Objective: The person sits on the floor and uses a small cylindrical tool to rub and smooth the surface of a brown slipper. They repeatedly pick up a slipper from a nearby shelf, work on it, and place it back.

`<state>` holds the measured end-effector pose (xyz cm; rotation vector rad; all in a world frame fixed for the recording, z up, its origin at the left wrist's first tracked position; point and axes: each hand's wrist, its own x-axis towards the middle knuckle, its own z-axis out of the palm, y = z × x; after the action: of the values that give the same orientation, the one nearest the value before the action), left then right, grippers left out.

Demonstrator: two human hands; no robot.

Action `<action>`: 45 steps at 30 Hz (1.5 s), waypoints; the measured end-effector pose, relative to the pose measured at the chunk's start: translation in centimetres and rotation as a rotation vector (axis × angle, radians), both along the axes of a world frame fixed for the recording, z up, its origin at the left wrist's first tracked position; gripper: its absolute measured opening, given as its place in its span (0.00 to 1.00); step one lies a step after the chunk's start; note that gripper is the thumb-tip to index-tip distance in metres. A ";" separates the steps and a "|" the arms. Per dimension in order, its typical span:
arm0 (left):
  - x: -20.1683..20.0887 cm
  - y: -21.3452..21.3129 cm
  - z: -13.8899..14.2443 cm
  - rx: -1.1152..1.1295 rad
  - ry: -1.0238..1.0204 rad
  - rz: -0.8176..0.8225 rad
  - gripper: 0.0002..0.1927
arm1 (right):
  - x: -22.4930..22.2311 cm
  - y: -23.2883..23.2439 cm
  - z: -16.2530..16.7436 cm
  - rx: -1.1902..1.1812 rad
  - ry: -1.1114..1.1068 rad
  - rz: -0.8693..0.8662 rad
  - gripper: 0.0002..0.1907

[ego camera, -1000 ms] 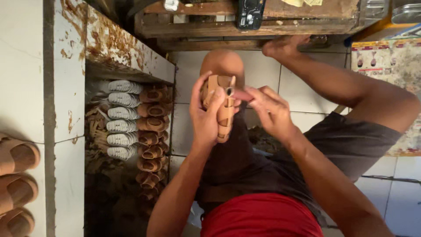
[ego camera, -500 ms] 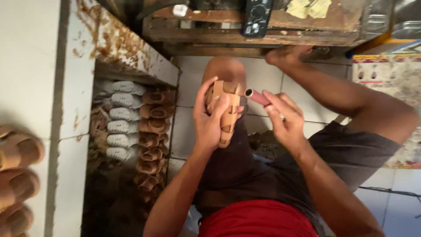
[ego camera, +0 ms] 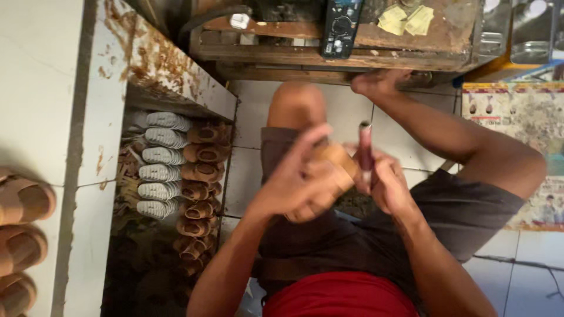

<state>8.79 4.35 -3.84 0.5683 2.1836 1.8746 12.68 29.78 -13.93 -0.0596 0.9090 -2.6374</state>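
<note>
Head view, looking down at a seated person. The left hand (ego camera: 294, 182) is closed around a tan sandal piece (ego camera: 332, 170) at the centre of the frame, over the lap, its fingers wrapped across the near side so that most of the piece is hidden; motion blur softens its outline. The right hand (ego camera: 385, 188), just beside it at 3 o'clock, grips a slim dark reddish tool (ego camera: 365, 149) held upright, the tool's lower end touching the edge of the sandal piece. Beneath both hands lie dark shorts (ego camera: 329, 246) and, at 6 o'clock, a red garment (ego camera: 341, 296). At 12 o'clock a worn wooden tabletop (ego camera: 411, 38) carries a black handheld device (ego camera: 339, 26) and yellow folded scraps (ego camera: 405, 19); a bare foot (ego camera: 379, 82) rests against its lower rail. At 9 o'clock a low shelf recess holds a column of white ribbed soles (ego camera: 158, 170) touching a column of brown sandals (ego camera: 200, 176). Farther left, at the frame edge, more tan sandals (ego camera: 23, 229) lie on a white tiled ledge (ego camera: 41, 88). At 3 o'clock a printed poster (ego camera: 523, 117) covers the floor tiles.
</note>
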 end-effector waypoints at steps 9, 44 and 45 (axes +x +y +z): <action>2.2 -0.3 3.8 0.922 -0.647 0.187 0.33 | 1.6 1.4 2.0 0.519 0.261 -0.207 0.22; 31.4 -24.4 -15.1 0.726 -0.516 2.035 0.18 | -2.4 0.0 4.1 1.413 0.528 -0.135 0.10; 32.8 -25.4 -15.0 0.662 -0.515 2.137 0.18 | -2.5 1.0 4.0 1.410 0.534 -0.117 0.10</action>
<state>41.58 -21.07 -18.87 -2.8087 1.2023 2.5128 10.19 30.76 -9.96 -0.3485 2.7161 -1.4832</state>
